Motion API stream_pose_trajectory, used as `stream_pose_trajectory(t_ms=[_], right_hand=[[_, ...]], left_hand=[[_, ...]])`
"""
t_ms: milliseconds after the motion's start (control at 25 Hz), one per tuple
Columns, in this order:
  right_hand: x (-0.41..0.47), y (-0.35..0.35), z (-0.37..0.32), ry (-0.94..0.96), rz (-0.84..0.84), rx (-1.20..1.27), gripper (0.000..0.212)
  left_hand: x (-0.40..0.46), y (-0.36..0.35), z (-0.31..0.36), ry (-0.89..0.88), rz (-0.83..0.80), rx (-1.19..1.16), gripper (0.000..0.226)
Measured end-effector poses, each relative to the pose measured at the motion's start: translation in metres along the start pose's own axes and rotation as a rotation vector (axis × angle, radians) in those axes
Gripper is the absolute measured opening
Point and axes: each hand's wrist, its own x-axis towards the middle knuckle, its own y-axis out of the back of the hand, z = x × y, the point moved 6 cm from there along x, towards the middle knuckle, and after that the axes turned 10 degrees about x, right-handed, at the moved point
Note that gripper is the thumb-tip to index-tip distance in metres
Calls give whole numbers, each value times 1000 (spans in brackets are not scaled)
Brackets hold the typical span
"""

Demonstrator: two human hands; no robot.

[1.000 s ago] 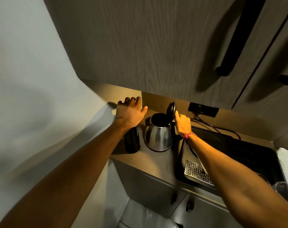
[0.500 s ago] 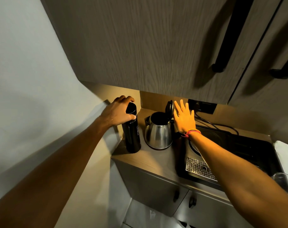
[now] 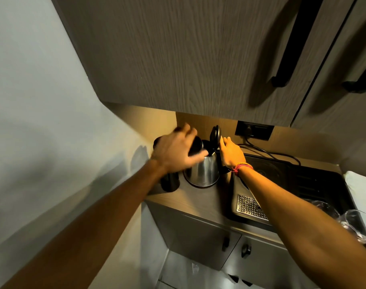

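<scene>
Head view — left hand [image 3: 173,153] over bottle [image 3: 169,181], fingers blurred, unclear; right hand [image 3: 232,153] straight-fingered on lid [image 3: 215,134]

left hand [image 3: 173,153]: swung over kettle [image 3: 205,174] mouth | right hand [image 3: 232,153]: fingertips back at lid [image 3: 215,134]

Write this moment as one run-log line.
left hand blurred over black bottle | right hand touching open lid | kettle on counter
</scene>
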Motion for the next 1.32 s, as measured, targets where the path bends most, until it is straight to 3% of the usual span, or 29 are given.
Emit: stream_pose_trajectory(t_ms=[80,160,280,440,560,680,760,840,920,1040,1120,1320], right_hand=[[0,-3,-1,37,4,-49,66],[1,-4,0,45,-2,-45,66],[3,-8,1,43,-20,-51,67],[5,-9,4,18,-33,-71,65],[6,-9,4,22,-47,-52,65],[7,-11,4,23,-37,-47,65],[7,-11,3,18,-42,-23,65],[7,-10,3,15,-29,-16,64],[7,-11,2,11,-14,4,64],[7,-10,2,-10,-29,18,63],[8,-10,5,-34,-47,19,62],[4,-8,5,-97,-93,39,64]], left_hand=[[-39,-39,60,-206,-172,-104,59],[-84,-90,97,-224,-402,-93,61],[-122,-145,105,26,-664,-76,65],[-126,-166,107,249,-754,-133,73],[-119,-147,97,334,-609,-75,81],[-104,-93,56,441,-124,-26,63],[-105,-59,9,661,189,-69,55],[-113,-45,-35,897,355,-173,67],[-114,-59,-60,1013,288,-456,87],[-105,-94,-61,1026,8,-990,98],[-103,-108,-57,1010,-90,-1034,93],[-101,-107,-44,1040,-14,-875,76]])
